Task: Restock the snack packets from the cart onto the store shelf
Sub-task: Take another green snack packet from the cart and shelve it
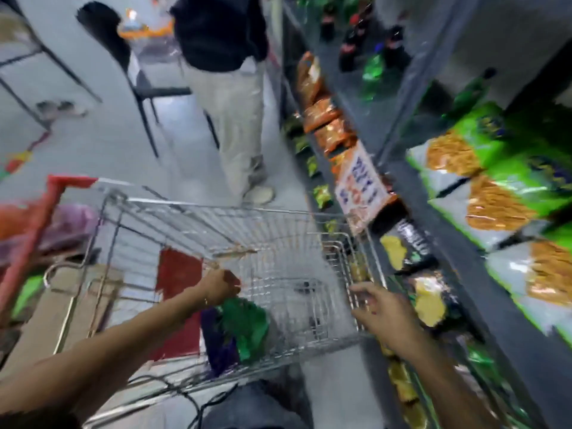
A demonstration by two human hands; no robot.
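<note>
A wire shopping cart (278, 218) stands in front of me, beside the store shelf (483, 274) on the right. My left hand (221, 286) reaches down into the cart and grips the top of a green and purple snack packet (238, 329) that lies near the cart's front left corner. My right hand (380, 308) hovers over the cart's right rim with fingers spread and nothing in it. The shelf holds green and white snack packets (495, 193), black and yellow packets (405, 246) and orange packets (328, 125). The picture is blurred by motion.
A person in light trousers (238, 119) stands in the aisle just beyond the cart. A black chair (130, 72) is behind on the left. Cardboard boxes (46, 311) and a red frame (37, 218) sit left of the cart. Dark bottles (356, 41) fill the far shelf.
</note>
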